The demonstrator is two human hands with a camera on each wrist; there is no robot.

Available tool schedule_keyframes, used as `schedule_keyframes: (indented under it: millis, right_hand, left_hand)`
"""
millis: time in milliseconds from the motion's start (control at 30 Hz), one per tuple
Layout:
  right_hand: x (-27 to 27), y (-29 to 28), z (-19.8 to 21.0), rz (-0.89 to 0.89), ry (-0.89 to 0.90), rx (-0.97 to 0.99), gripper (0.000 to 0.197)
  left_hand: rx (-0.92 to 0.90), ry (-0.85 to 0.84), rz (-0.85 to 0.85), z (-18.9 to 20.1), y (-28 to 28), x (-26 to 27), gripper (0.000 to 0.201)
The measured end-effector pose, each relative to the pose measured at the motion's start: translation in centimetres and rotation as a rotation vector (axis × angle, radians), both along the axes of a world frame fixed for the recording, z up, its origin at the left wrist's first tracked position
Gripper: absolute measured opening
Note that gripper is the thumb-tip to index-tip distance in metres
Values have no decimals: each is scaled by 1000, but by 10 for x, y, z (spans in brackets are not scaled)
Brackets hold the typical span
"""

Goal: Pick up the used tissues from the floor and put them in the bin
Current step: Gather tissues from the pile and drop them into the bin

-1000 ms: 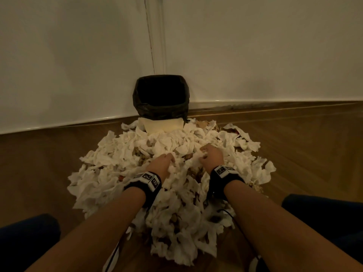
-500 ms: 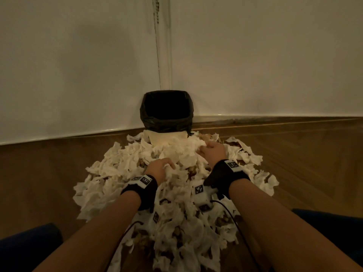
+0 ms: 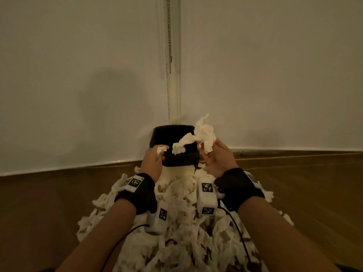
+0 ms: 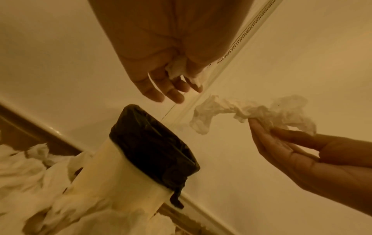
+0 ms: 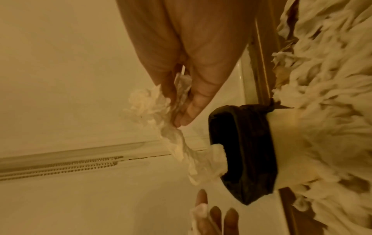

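Both hands have risen off the tissue pile (image 3: 176, 232) on the floor (image 3: 49, 203). Left hand (image 3: 152, 160) pinches a small tissue (image 3: 161, 149); right hand (image 3: 218, 160) grips a long crumpled tissue (image 3: 198, 136) over the bin (image 3: 172, 142) in the floor's far corner.

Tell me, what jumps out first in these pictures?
A big heap of crumpled white tissues covers the wooden floor in front of a small bin lined with a black bag, standing in the corner of the room. Above the bin's mouth, the right hand pinches a long twisted tissue, while the left hand holds a smaller scrap.
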State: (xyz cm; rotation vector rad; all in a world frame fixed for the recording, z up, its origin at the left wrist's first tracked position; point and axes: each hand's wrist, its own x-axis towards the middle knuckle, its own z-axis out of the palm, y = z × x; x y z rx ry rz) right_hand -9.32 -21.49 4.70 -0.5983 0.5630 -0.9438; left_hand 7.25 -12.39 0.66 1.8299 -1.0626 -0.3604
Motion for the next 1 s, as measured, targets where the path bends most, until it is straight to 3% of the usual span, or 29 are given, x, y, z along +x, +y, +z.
schedule_keyframes:
  millis: [133,267,333,433,600,667,733,900,1000]
  right_hand:
    - [12,-14,15,-69,-8,-55,15]
    - [35,-34,17,-131,172,-211,15]
    - [48,-47,13,-167,364,-320,18]
    - [66,-63,-2,-164,689,-477,24]
    - [79,-66,-42,84,1054,-543,48]
    - [77,-65,-49,108,1092,-562,50]
    - [71,-66,-51,119,1021,-515,49]
    - [45,-65,-51,-9,968,-406,37]
    - [24,-56,-60,-30,996,-378,30]
  left_hand:
    - [-59,-167,101,19,-10,9,37]
    - [-58,-187,90,40,-29,18,29]
    - [-74,-187,102,47,-41,22,25]
    - [40,-163,75,44,-58,26,29]
    - [162,-54,41,24,-66,24,43]
    - [135,-61,60,18,-64,23,40]
    - [108,-74,65,12,-60,22,36]
    - [49,-26,26,5,-45,13,26]
    - [105,2,-37,-4,-33,3,25]
